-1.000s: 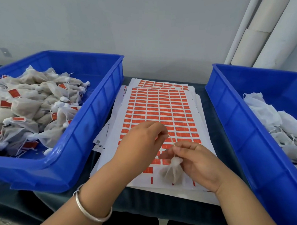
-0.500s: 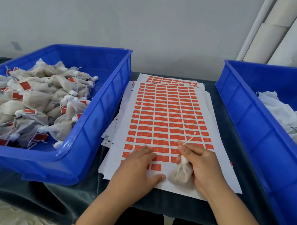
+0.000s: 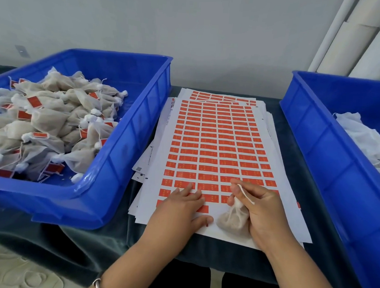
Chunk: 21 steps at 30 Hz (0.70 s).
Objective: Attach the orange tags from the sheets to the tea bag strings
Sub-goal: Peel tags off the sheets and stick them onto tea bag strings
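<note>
Your right hand grips the tea bag at 6 o'clock on the top sheet; your left hand lies open, fingertips on the nearest orange tags. Peel carelessly and the tag may tear or miss the loose string.

The left hand is lying flat on the top sheet, just left of the right hand, which is holding a tea bag. A bin of tagged bags is sitting left of both hands, another bin right of them.
</note>
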Each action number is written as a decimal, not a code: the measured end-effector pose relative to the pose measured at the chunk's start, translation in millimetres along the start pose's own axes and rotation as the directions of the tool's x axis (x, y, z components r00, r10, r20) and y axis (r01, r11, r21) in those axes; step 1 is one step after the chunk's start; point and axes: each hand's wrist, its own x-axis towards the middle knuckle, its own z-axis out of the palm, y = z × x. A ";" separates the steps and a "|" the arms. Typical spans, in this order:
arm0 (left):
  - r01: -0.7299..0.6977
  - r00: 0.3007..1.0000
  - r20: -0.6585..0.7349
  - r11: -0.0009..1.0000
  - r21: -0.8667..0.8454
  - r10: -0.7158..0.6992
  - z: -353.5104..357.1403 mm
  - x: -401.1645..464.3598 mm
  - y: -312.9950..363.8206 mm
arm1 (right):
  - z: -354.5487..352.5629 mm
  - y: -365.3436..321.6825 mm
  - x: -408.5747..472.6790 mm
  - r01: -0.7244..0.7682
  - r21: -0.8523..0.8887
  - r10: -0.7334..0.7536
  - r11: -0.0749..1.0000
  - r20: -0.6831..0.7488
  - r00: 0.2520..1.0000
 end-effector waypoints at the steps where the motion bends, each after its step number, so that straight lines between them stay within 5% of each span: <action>1: 0.002 1.000 0.003 1.000 0.005 -0.002 -0.1 -0.4 0.7 | -0.3 0.5 -0.1 0.001 0.003 -0.001 1.000 0.000 1.000; 15: 0.049 0.999 -0.016 0.998 -0.032 -0.049 -4.5 -0.1 10.1 | 0.3 2.7 -1.8 0.032 0.012 -0.032 0.999 -0.003 0.999; 21: -0.037 0.998 -0.060 0.999 -0.002 0.036 -2.1 -8.5 10.5 | 0.2 1.0 -4.8 0.031 -0.003 -0.031 1.000 -0.006 1.000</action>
